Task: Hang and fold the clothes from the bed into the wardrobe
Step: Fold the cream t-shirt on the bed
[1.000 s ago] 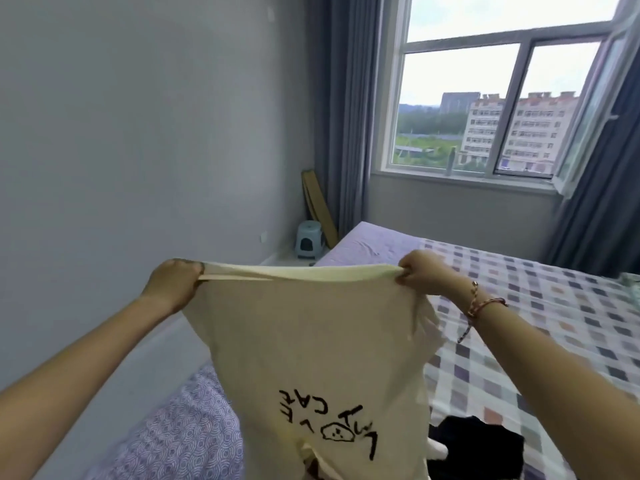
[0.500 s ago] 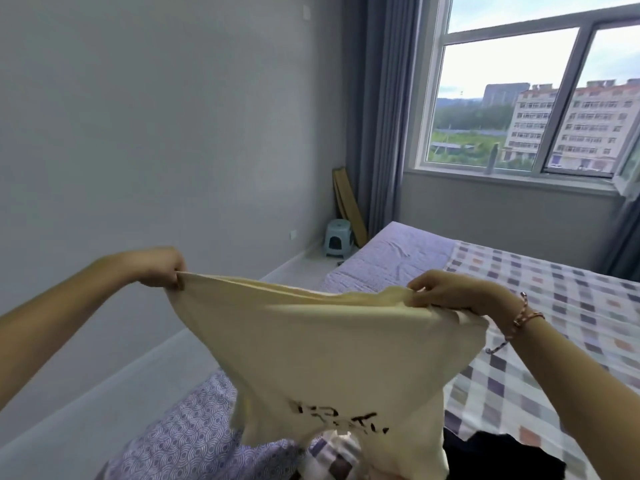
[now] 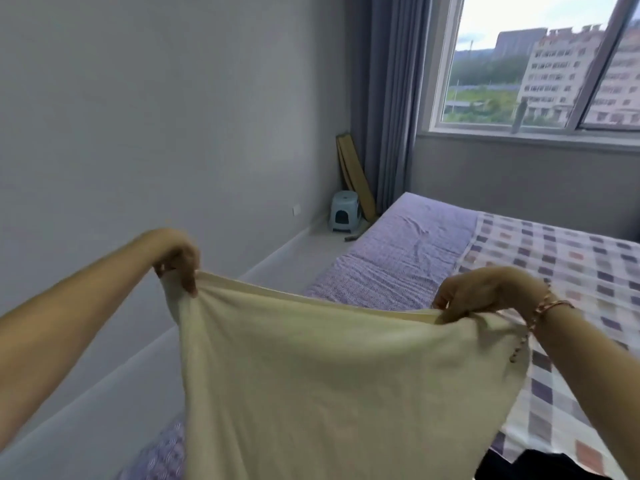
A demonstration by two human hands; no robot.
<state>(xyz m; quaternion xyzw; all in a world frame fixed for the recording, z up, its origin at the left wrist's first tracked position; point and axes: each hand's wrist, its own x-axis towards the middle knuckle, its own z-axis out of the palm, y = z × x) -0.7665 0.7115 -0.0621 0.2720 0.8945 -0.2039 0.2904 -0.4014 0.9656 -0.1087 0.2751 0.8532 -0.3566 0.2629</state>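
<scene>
Head view
Step in hand: judged as spreading out the cream shirt [image 3: 329, 375] ahead of a fold or a hanger; cannot tell which of the 2.
Left hand [image 3: 178, 258]: clenched on 1 top corner of the shirt, pinching the edge with thumb and fingers, raised on the wall side of the bed [image 3: 398, 265].
Right hand [image 3: 481, 292]: curled round the other top corner, gripping the edge, lower than the left hand, above the checked cover [image 3: 571, 271]; bracelet [image 3: 550, 306] on the wrist.
Shirt relative to hands: stretched between the 2 hands, slightly slack along the middle of the top edge, hanging down towards the camera and out past the bottom of the view; plain side showing.
Shirt relative to bed: held in the air over the near part; contact lower down hidden.
Doing it well: level the 2 hands, keep both pinches right at the corners, pull the top edge taut, then lay the cloth down in 1 smooth sweep to avoid creases.
Dark garment [image 3: 540, 465]: on the bed at bottom right, just beside the shirt's right edge; best kept out from under the shirt.
Wardrobe: not in view.
Stool [image 3: 344, 211]: on the floor by the curtain [image 3: 381, 98], well apart from both hands.
</scene>
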